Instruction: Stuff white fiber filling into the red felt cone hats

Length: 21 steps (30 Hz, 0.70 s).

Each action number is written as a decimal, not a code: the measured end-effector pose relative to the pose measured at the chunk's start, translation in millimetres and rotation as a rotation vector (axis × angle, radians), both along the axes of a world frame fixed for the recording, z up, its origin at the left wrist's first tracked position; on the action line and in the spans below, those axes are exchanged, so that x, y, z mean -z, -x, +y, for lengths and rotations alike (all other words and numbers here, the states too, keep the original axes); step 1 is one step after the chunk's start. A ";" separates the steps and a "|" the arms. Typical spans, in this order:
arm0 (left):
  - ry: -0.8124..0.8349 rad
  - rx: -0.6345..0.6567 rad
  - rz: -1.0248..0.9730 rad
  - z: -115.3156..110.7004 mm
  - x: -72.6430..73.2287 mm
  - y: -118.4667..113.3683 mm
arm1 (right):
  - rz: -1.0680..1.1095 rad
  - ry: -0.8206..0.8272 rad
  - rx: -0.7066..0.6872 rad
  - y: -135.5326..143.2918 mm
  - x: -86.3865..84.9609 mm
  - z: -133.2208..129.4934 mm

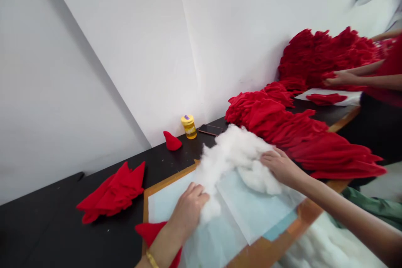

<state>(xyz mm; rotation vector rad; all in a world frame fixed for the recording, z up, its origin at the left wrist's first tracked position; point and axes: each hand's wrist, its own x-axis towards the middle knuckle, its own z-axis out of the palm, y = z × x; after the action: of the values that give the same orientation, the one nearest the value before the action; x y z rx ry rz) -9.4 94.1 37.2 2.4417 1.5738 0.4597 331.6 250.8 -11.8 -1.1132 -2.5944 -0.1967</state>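
Note:
A loose heap of white fibre stuffing (232, 146) lies over pale blue sheets (254, 211) on the worktop. My left hand (190, 207), with a gold band at its wrist, has curled fingers closed on the near left end of the heap. On the right side of the heap, my right hand (278, 165) grips a tuft with bent fingers; the fingertips are partly sunk in the fluff. Beneath my left forearm, a red fabric piece (150, 232) is partly hidden.
Red fabric pieces (116, 192) lie left; long red piles (289, 130) run along the right. A small red cone (172, 141), a yellow-lidded jar (189, 127) and a phone (210, 130) sit by the wall. A co-worker's hand (341, 78) holds red fabric. More stuffing (329, 243) is below the table edge.

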 end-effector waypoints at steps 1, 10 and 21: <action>-0.010 -0.009 0.014 -8.0 -0.5 15.5 | 0.007 -0.014 0.012 -3.5 -0.7 -1.1; -0.120 0.083 0.122 -22.7 29.4 20.0 | 0.058 -0.141 -0.307 106.2 -54.7 -54.5; -0.379 0.286 0.277 -80.6 26.2 -14.5 | 0.047 -0.046 -0.286 158.4 -56.6 7.1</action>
<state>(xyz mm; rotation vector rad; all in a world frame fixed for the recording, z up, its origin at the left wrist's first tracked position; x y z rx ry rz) 5.1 13.5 11.0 3.0770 1.2863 0.4123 173.3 257.9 44.9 -0.7108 -2.6538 -0.1609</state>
